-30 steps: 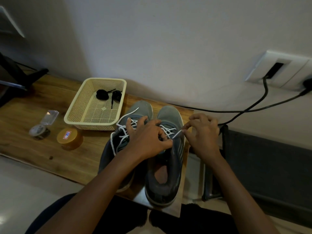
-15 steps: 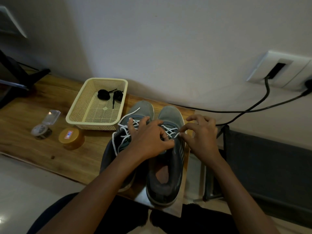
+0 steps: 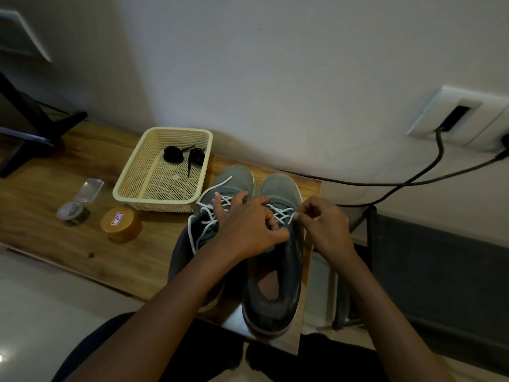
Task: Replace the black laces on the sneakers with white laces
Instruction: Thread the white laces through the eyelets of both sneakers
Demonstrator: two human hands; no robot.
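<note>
Sneakers (image 3: pixel 272 307), grey, side by side, wear crisscrossed white laces (image 3: pixel 205 211).

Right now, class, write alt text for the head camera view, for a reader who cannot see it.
Two hands lace a grey sneaker on a wooden table: the left hand holds it at the eyelets while the right hand pinches its white lace. A second sneaker, loosely white-laced, stands beside it, and coiled black laces lie in a cream basket behind.

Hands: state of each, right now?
Left hand: fingers curled over the lacing of the right sneaker; grip hidden, cannot tell.
Right hand: pinches the white lace.
</note>
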